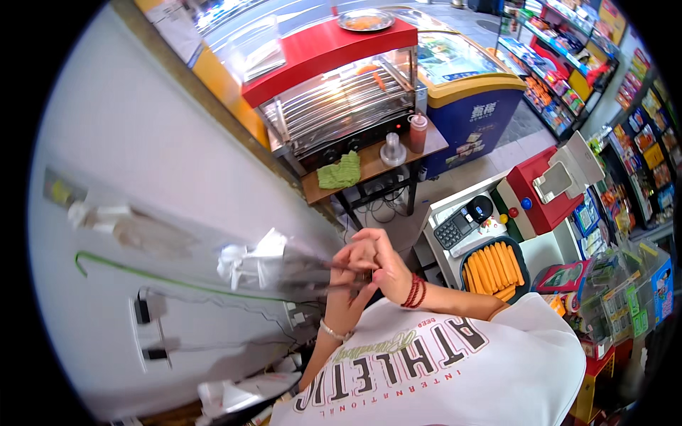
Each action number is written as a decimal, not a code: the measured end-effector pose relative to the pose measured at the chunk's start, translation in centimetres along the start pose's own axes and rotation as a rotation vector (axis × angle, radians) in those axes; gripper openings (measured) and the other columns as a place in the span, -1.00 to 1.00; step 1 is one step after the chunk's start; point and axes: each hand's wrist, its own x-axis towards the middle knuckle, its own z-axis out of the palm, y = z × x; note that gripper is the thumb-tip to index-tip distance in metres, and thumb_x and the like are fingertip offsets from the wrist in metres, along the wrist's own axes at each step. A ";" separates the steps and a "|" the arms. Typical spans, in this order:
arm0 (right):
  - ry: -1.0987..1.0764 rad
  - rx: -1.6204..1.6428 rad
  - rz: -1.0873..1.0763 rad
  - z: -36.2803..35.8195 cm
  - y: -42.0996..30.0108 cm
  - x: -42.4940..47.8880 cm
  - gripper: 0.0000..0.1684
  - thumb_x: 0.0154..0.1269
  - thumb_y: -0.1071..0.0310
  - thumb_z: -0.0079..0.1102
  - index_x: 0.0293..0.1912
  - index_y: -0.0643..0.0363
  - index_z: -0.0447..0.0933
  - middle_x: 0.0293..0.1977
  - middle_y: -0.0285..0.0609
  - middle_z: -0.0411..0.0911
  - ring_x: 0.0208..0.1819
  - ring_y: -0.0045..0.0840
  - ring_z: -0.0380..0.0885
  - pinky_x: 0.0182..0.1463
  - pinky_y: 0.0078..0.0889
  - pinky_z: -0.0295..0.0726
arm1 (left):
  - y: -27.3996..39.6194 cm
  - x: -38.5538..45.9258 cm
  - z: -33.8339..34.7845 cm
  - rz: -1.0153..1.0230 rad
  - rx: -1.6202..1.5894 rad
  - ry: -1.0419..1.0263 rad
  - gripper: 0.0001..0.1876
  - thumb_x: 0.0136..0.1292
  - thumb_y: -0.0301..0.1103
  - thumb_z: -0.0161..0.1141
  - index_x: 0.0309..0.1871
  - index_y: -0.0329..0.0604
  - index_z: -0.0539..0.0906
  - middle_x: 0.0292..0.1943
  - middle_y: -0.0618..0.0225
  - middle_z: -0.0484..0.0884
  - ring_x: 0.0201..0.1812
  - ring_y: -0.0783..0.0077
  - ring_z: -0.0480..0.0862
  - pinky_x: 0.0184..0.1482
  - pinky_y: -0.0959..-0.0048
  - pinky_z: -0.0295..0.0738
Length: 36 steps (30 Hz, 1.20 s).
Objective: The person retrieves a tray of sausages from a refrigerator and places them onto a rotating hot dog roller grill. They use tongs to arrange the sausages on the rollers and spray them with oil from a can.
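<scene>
In front of the white printed shirt, my two hands meet. My right hand (393, 269), with dark red bead bracelets at the wrist, has its fingers curled round the near end of a dark, long, two-pronged tool (306, 272), which looks like tongs but is motion-blurred. My left hand (341, 298), with a pale bracelet, is against it; its grip is partly hidden. The far end of the tool points left, by white plastic bags (253, 261) at the wall. Beyond stands a hot dog roller grill (341, 96) with a few sausages on its rollers.
The grill's table holds a green cloth (339, 171), plastic cups (393, 152) and a sauce squeeze bottle (418, 133). On the right counter are a tray of sausages (493, 266), a card terminal (457, 228) and a red box (549, 186). An ice cream freezer (474, 112) stands beyond.
</scene>
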 end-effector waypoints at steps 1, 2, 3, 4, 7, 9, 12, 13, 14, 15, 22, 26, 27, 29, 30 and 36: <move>0.042 -0.089 -0.022 -0.9 0.0 0.7 -0.07 0.11 -0.38 -0.08 0.12 0.26 0.08 -0.10 -0.09 0.35 -0.05 -0.45 0.39 0.02 -0.46 0.35 | -0.3 1.9 -0.1 -0.002 0.061 0.006 -0.66 0.08 -0.31 0.24 -0.12 -0.26 0.47 0.08 0.05 0.29 0.09 0.07 0.36 0.09 0.26 0.26; 0.055 -0.308 -0.034 -2.4 0.0 1.7 -0.08 0.06 -0.39 -0.03 0.09 0.23 0.18 -0.04 -0.06 0.29 -0.01 -0.41 0.36 0.09 -0.37 0.31 | -0.9 3.7 -1.0 0.068 0.224 -0.126 -0.74 0.11 -0.36 0.17 -0.14 -0.25 0.48 0.07 0.03 0.31 0.08 -0.02 0.35 0.09 0.22 0.25; 0.121 -0.466 -0.084 -3.7 0.7 2.7 -0.13 0.04 -0.35 0.04 0.03 0.25 0.28 -0.09 -0.05 0.29 -0.02 -0.33 0.35 0.10 -0.31 0.29 | -1.7 5.8 -1.1 0.091 0.262 -0.128 -0.75 0.12 -0.36 0.16 -0.15 -0.23 0.48 -0.08 0.08 0.44 0.00 0.03 0.43 0.02 0.26 0.33; 0.138 -0.557 -0.105 -4.9 1.3 3.8 -0.16 0.03 -0.32 0.07 0.01 0.25 0.30 -0.12 -0.06 0.30 -0.03 -0.29 0.34 0.11 -0.30 0.28 | -2.9 7.5 -1.8 0.027 0.283 -0.252 -0.75 0.11 -0.36 0.17 -0.14 -0.23 0.48 -0.16 0.11 0.50 -0.07 0.07 0.49 -0.04 0.27 0.38; 0.138 -0.596 -0.103 -7.4 2.1 6.4 -0.45 0.17 0.01 0.08 -0.02 0.25 0.32 -0.21 -0.11 0.41 -0.14 -0.32 0.39 0.03 -0.32 0.33 | -4.7 11.8 -2.2 -0.097 0.190 -0.459 -0.71 0.11 -0.35 0.19 -0.13 -0.25 0.47 -0.31 0.13 0.59 -0.29 0.15 0.62 -0.23 0.34 0.49; 0.201 -0.303 0.067 -7.8 2.3 8.1 -0.68 0.28 0.19 -0.04 -0.15 0.26 0.30 -0.28 -0.12 0.43 -0.25 -0.47 0.41 -0.08 -0.42 0.41 | -6.7 13.7 -2.0 -0.046 0.203 -0.559 -0.71 0.12 -0.36 0.19 -0.12 -0.28 0.46 -0.27 0.11 0.59 -0.31 0.15 0.63 -0.25 0.35 0.50; 0.474 -0.117 -0.137 -9.0 3.2 9.3 -0.79 0.36 0.24 -0.18 -0.26 0.19 0.18 -0.35 -0.12 0.42 -0.36 -0.58 0.42 -0.22 -0.51 0.46 | -8.5 15.6 -0.6 -0.195 0.058 -0.652 -0.67 0.12 -0.30 0.21 -0.09 -0.27 0.47 -0.31 0.12 0.58 -0.30 0.20 0.62 -0.21 0.38 0.49; 0.568 -0.038 -0.197 -9.7 4.0 9.1 -0.75 0.38 0.16 -0.20 -0.22 0.16 0.17 -0.36 -0.12 0.42 -0.38 -0.55 0.45 -0.26 -0.49 0.48 | -9.8 16.0 0.0 -0.197 0.023 -0.662 -0.66 0.12 -0.28 0.21 -0.09 -0.26 0.47 -0.31 0.12 0.57 -0.28 0.21 0.61 -0.19 0.38 0.48; 0.618 0.051 -0.233 -10.7 4.0 8.8 -0.72 0.39 0.11 -0.22 -0.21 0.14 0.17 -0.36 -0.12 0.43 -0.40 -0.54 0.47 -0.26 -0.49 0.49 | -11.5 16.2 0.3 -0.134 -0.002 -0.747 -0.59 0.13 -0.25 0.21 0.01 -0.21 0.45 -0.22 0.14 0.58 -0.20 0.25 0.60 -0.13 0.40 0.47; 0.674 0.144 -0.275 -11.9 3.7 8.4 -0.69 0.39 0.07 -0.23 -0.21 0.13 0.17 -0.36 -0.11 0.43 -0.41 -0.52 0.48 -0.27 -0.49 0.50 | -11.9 16.9 0.5 -0.166 -0.027 -0.745 -0.56 0.13 -0.24 0.21 0.06 -0.18 0.43 -0.20 0.16 0.58 -0.18 0.26 0.60 -0.11 0.40 0.46; 0.990 -0.149 0.014 -18.1 1.3 8.6 -0.82 0.29 0.38 -0.04 -0.19 0.17 0.19 -0.33 -0.20 0.46 -0.46 -0.58 0.48 -0.33 -0.61 0.47 | -19.6 20.6 0.5 -0.369 0.311 -0.644 -0.36 0.18 -0.11 0.16 0.29 -0.13 0.25 0.01 0.12 0.51 -0.02 0.24 0.53 0.05 0.38 0.38; 1.058 -0.240 0.007 -24.2 5.1 11.2 -0.78 0.21 0.45 0.08 -0.21 0.21 0.24 -0.32 -0.24 0.45 -0.42 -0.64 0.46 -0.31 -0.64 0.45 | -24.1 22.3 0.4 -0.561 0.288 -0.618 -0.29 0.17 -0.06 0.17 0.32 -0.13 0.19 0.09 0.12 0.46 -0.01 0.34 0.53 0.04 0.44 0.39; 1.070 -0.264 0.042 -26.6 7.0 12.0 -0.76 0.19 0.43 0.12 -0.21 0.22 0.26 -0.32 -0.24 0.45 -0.41 -0.64 0.47 -0.30 -0.65 0.45 | -24.9 22.6 1.0 -0.574 0.245 -0.558 -0.28 0.17 -0.06 0.17 0.33 -0.14 0.17 0.09 0.10 0.46 -0.02 0.33 0.52 0.03 0.44 0.39; 1.030 -0.535 0.174 -31.5 11.7 13.0 -0.50 0.05 0.29 0.29 -0.11 0.30 0.27 -0.35 -0.19 0.47 -0.35 -0.59 0.51 -0.22 -0.52 0.49 | -28.4 22.6 2.4 -0.602 0.165 -0.425 -0.26 0.17 -0.08 0.18 0.34 -0.16 0.13 0.10 0.08 0.44 -0.02 0.33 0.52 0.02 0.44 0.40; 1.047 -0.552 0.209 -32.8 13.8 13.9 -0.42 0.00 0.28 0.33 -0.07 0.31 0.25 -0.30 -0.15 0.47 -0.30 -0.53 0.51 -0.16 -0.48 0.48 | -30.0 22.6 3.4 -0.589 0.189 -0.386 -0.22 0.16 -0.10 0.20 0.36 -0.17 0.08 0.13 0.06 0.40 -0.03 0.31 0.52 0.00 0.44 0.40; 1.023 -0.792 0.207 -36.7 21.1 17.0 -0.04 -0.12 0.21 0.43 0.13 0.40 0.02 -0.10 0.04 0.44 -0.16 -0.37 0.51 -0.04 -0.40 0.46 | -34.9 26.9 9.9 -0.447 0.289 -0.273 -0.01 -0.08 -0.09 0.40 0.31 -0.16 -0.02 0.19 -0.15 0.17 0.20 0.00 0.25 0.18 0.25 0.24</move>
